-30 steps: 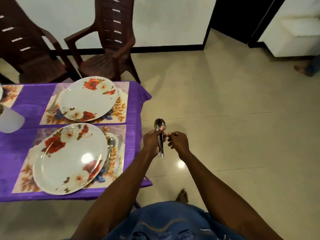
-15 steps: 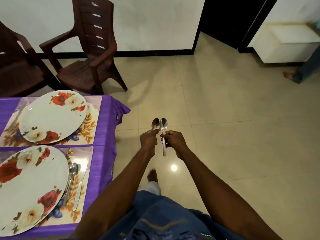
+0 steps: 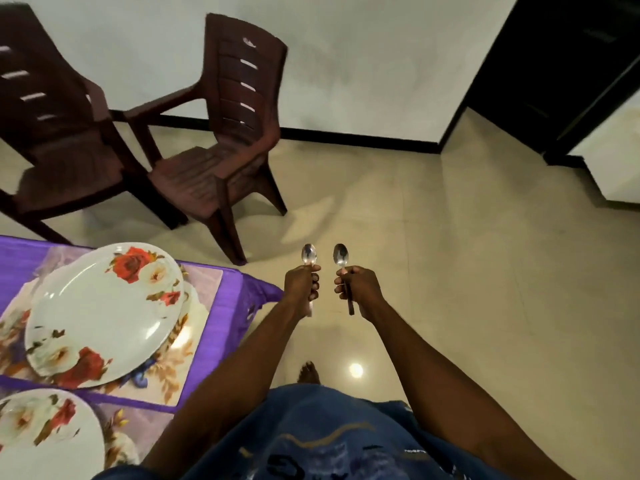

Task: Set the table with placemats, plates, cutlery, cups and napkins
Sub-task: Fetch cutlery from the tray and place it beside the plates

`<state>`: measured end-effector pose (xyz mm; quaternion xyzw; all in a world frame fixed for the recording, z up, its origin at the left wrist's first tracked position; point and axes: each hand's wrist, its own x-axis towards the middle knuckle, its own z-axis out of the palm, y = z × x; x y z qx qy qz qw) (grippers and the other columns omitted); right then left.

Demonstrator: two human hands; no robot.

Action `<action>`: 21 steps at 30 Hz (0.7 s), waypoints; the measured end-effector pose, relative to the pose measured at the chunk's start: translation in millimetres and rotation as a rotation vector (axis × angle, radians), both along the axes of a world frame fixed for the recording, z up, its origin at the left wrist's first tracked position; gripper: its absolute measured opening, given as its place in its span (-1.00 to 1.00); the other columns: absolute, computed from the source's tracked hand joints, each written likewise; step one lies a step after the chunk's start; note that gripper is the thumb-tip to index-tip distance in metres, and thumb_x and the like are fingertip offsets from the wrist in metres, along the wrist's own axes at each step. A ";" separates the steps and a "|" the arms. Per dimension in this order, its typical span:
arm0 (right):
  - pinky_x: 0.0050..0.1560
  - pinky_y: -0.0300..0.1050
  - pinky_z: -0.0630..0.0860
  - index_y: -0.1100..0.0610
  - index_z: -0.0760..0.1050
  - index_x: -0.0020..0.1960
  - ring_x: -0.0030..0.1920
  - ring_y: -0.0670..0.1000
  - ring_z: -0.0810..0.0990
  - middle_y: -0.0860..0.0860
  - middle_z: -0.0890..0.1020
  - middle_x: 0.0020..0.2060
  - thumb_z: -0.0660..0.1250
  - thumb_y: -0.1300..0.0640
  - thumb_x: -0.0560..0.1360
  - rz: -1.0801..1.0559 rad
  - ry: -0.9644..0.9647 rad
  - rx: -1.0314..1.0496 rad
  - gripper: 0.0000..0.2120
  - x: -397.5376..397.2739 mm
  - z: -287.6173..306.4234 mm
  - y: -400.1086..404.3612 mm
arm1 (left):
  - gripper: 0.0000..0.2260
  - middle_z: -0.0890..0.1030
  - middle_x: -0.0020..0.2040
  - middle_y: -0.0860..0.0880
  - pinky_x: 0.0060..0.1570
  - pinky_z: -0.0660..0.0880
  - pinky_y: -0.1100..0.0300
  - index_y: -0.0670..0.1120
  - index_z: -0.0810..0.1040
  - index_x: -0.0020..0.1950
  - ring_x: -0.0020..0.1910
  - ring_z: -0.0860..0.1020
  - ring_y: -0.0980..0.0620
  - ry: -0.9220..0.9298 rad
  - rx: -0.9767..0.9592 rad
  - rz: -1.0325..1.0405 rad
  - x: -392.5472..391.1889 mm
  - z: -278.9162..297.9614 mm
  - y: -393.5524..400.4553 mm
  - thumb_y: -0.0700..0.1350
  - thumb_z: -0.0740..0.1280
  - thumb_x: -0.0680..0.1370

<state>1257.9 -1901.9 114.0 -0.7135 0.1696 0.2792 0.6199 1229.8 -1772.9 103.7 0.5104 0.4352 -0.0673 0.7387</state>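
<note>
The two spoons, held together half a second ago, are now apart, one in each fist; the left hand is closed around the left spoon, the right hand is closed around the right spoon; both bowls point up and away, both handles stick out below the fists; the hands hover over the floor, just beside the corner of the tabletop with its purple cloth; there a flowered plate sits on a placemat; a second plate lies nearer; two brown chairs stand beyond.
</note>
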 end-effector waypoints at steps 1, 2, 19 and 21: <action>-0.46 -0.22 0.36 0.24 0.54 -0.12 -0.47 0.01 0.46 0.10 0.54 -0.36 0.14 0.37 0.51 0.018 -0.006 -0.020 -0.80 18.0 0.7 12.8 | -0.81 0.35 -0.43 0.01 -0.60 0.12 0.31 -0.16 0.56 -0.03 -0.57 0.25 0.13 -0.002 -0.006 0.038 13.5 0.9 9.9 -0.24 0.14 0.59; -0.49 -0.24 0.30 0.23 0.54 -0.12 -0.49 -0.01 0.42 0.07 0.52 -0.38 0.14 0.38 0.50 0.038 -0.013 -0.041 -0.79 34.9 1.2 25.5 | -0.81 0.34 -0.43 0.02 -0.60 0.11 0.32 -0.15 0.55 -0.03 -0.58 0.24 0.14 -0.004 -0.005 0.071 25.8 1.3 19.7 -0.23 0.14 0.60; -0.56 -0.28 0.17 0.18 0.51 -0.17 -0.51 -0.04 0.30 0.08 0.41 -0.40 0.22 0.28 0.47 0.823 -0.120 -0.097 -0.88 289.1 -1.5 253.9 | -0.83 0.36 -0.48 0.03 -0.55 0.13 0.28 -0.11 0.55 -0.16 -0.55 0.25 0.10 0.016 0.006 0.960 188.6 7.4 176.3 -0.22 0.19 0.55; -0.51 -0.24 0.23 0.13 0.52 -0.22 -0.48 -0.03 0.35 0.02 0.44 -0.44 0.24 0.28 0.47 0.933 -0.162 -0.101 -0.85 310.6 4.0 278.0 | -0.83 0.37 -0.51 0.04 -0.56 0.13 0.30 -0.13 0.55 -0.14 -0.59 0.24 0.12 0.013 0.001 1.067 206.7 12.7 184.4 -0.21 0.19 0.57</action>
